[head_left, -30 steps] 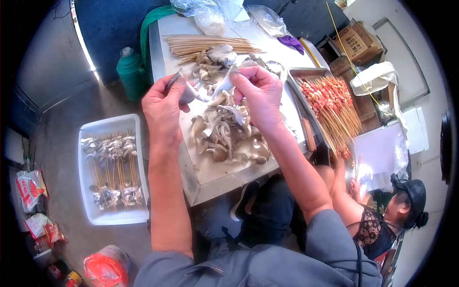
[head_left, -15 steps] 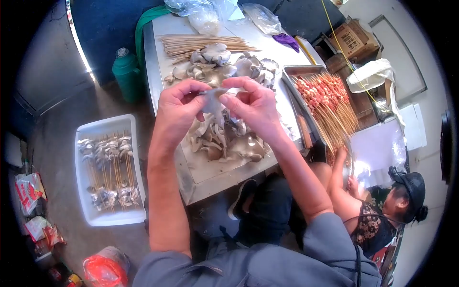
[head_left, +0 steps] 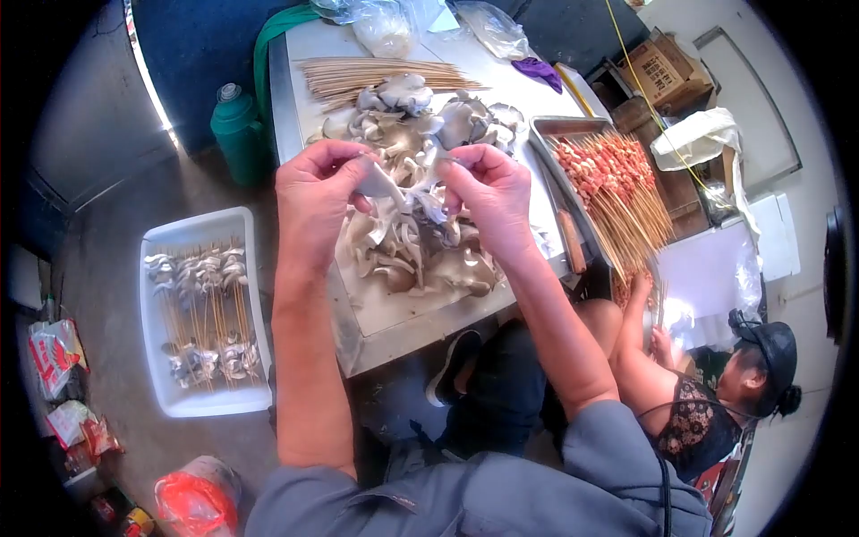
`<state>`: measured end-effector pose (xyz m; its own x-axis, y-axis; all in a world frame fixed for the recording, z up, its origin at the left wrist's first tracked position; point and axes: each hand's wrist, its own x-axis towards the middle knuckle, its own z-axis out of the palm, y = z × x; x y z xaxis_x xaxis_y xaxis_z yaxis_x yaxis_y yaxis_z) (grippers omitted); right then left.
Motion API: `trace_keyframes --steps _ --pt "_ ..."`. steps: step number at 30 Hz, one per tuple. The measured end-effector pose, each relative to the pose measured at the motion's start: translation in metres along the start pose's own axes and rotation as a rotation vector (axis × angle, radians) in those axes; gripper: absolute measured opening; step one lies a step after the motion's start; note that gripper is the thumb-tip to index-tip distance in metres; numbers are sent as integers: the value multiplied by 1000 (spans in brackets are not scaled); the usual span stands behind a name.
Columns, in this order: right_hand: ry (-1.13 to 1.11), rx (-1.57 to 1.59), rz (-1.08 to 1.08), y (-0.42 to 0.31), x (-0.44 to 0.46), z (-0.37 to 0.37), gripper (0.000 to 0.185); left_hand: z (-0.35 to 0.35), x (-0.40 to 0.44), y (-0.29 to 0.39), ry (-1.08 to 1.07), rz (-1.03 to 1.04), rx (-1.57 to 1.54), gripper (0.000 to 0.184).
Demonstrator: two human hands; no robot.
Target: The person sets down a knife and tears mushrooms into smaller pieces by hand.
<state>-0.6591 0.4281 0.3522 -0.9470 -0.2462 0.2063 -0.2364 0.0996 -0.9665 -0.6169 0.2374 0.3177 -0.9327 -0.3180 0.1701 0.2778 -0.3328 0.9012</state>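
My left hand (head_left: pixel 324 190) pinches a pale grey piece of oyster mushroom (head_left: pixel 382 182) between thumb and fingers. Opposite it, my right hand (head_left: pixel 490 190) is closed on another part of oyster mushroom (head_left: pixel 438 168) at its fingertips. Whether the two parts still join at the bottom, I cannot tell against the pile behind. Both hands are held above a heap of oyster mushrooms (head_left: pixel 461 268) on the white table (head_left: pixel 385 318). A bundle of wooden skewers (head_left: pixel 385 76) lies beyond the heap.
Right of the heap, a metal tray (head_left: pixel 541 143) holds skewered red meat (head_left: pixel 608 170). A person (head_left: pixel 707 403) in a black hat sits at the right, hands near more skewers. On the floor at left are a white tub (head_left: pixel 154 358) with mushroom skewers and a green flask (head_left: pixel 237 139).
My hands have moved apart sideways. The mushroom stretched between them half a second ago now shows as two parts, one at each hand's fingertips.
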Motion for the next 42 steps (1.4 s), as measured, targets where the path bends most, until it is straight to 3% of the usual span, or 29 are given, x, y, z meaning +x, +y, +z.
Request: trace_keyframes --steps 7,13,15,18,20,26,33,42 --pt "111 -13 -32 8 -4 -21 15 3 0 -1 111 33 97 10" --pt "78 -121 -36 -5 -15 -16 25 24 -12 -3 -257 44 132 26" --pt "-136 -115 -30 -5 -17 -15 25 28 -12 -10 -278 121 212 27" --pt "-183 -222 -109 -2 -21 -7 21 27 -11 -9 -367 142 136 29" --pt "-184 -308 -161 -1 -22 -6 19 27 -15 -3 -340 85 99 29" --pt "-60 10 -60 -1 -23 -2 8 27 -15 -6 -291 74 153 22" --pt "-25 106 -20 5 -23 7 10 22 -9 -9 -283 23 120 11" --pt "-83 40 49 6 -23 4 17 20 -9 -11 -295 9 74 11"
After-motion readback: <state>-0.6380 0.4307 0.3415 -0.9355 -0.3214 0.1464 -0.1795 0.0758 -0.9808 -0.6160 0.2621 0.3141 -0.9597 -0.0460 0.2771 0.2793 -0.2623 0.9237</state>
